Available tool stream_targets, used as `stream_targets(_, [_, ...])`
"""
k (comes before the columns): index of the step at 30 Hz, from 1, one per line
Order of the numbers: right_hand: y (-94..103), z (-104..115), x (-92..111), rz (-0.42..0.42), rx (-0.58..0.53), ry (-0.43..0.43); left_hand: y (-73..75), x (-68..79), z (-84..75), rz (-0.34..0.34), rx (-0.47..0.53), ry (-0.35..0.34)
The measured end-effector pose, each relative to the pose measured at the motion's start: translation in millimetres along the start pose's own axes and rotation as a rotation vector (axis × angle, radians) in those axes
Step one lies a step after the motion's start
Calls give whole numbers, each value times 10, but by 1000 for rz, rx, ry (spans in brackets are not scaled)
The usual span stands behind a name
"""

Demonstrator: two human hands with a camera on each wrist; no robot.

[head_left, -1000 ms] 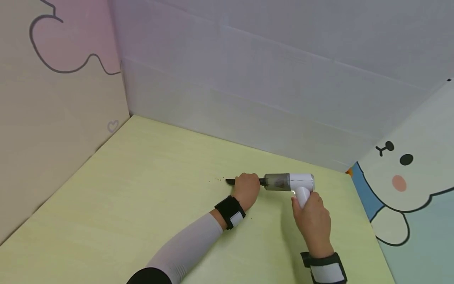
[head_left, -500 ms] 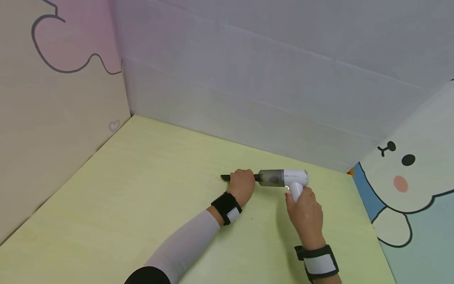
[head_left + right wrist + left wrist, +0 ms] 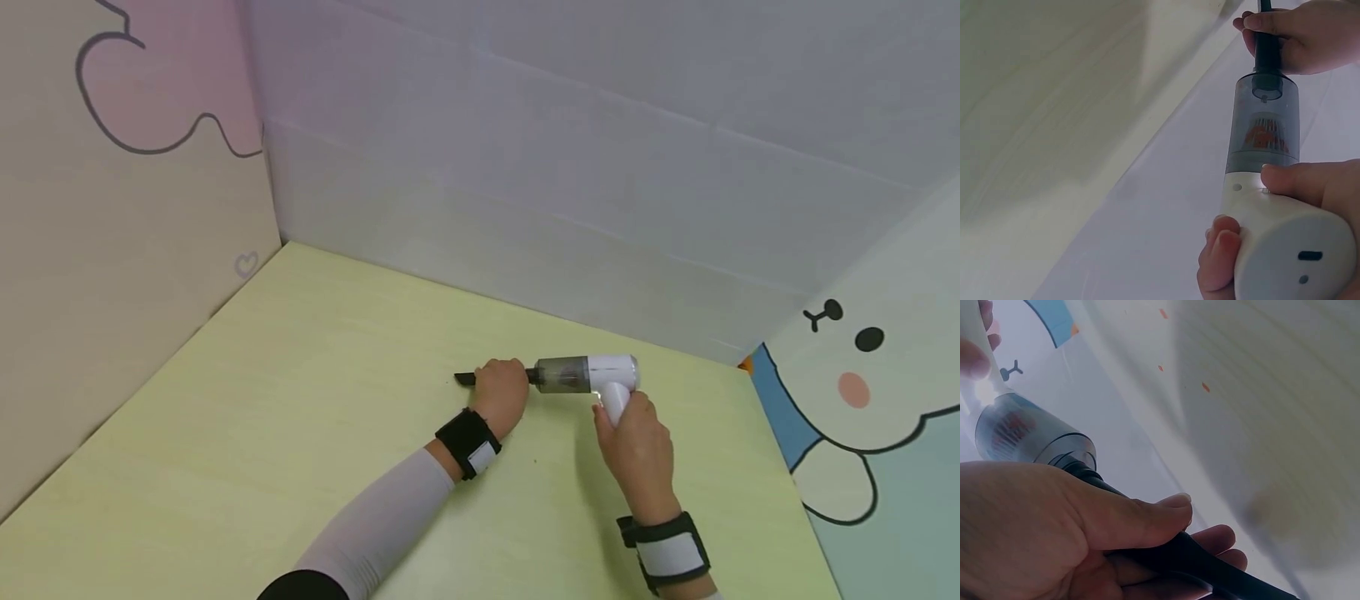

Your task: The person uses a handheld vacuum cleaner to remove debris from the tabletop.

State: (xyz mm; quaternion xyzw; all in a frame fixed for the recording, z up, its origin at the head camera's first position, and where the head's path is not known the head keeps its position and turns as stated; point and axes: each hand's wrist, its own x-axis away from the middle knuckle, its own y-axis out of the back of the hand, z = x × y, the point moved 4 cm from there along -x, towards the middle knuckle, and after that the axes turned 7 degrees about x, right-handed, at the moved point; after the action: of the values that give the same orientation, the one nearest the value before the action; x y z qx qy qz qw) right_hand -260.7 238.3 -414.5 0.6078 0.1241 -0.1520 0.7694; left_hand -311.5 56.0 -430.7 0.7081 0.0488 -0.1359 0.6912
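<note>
A white handheld vacuum cleaner (image 3: 611,368) with a clear dust cup (image 3: 564,375) lies level above the pale yellow table (image 3: 360,333). My right hand (image 3: 641,450) grips its handle, the thumb near the top of the body in the right wrist view. Around the black nozzle (image 3: 1210,569) at the front, my left hand (image 3: 501,396) curls its thumb and fingers. The flat nozzle tip (image 3: 465,379) points left, close over the table. Orange bits (image 3: 1263,137) show inside the cup. Small orange crumbs (image 3: 1205,387) lie on the table in the left wrist view.
A grey wall panel (image 3: 525,208) rises behind the table. On the left stands a beige panel (image 3: 135,267) with a pink shape; on the right, a panel with a cartoon animal (image 3: 885,375). A dark speck (image 3: 535,461) lies between the forearms.
Both hands have shifted left with the vacuum cleaner. Its nozzle tip has moved over the spot where a cluster of crumbs lay, and hardly any crumbs show there now.
</note>
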Motion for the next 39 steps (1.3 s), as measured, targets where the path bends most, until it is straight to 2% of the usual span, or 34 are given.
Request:
stream_targets(6, [-33,48,-12,34,-2,2,-14,16,67,-51,21,31])
stream_targets(9, [-23,56,-25,23,1,19,-9,19,84,-70,38,28])
stream_targets(12, [17,40,-42,-4,0,45,12,16,82,-95,58,-2])
stream_targets(16, [78,-35,-66,-11,-12,58,8,14,41,-117,57,-76])
stream_targets(21, [166,-212,-73,16,-22,30,-14,27,-86,-139,31,-183])
stream_targets(25, [252,-382,-38,31,-16,-4,40,75,-232,-149,36,-245])
stream_targets(35, [398,-718,136,86,23,-96,69,230,-555,-187,7,-318])
stream_targets(39, [514,-854,200,103,55,-106,71,307,-702,-185,7,-363])
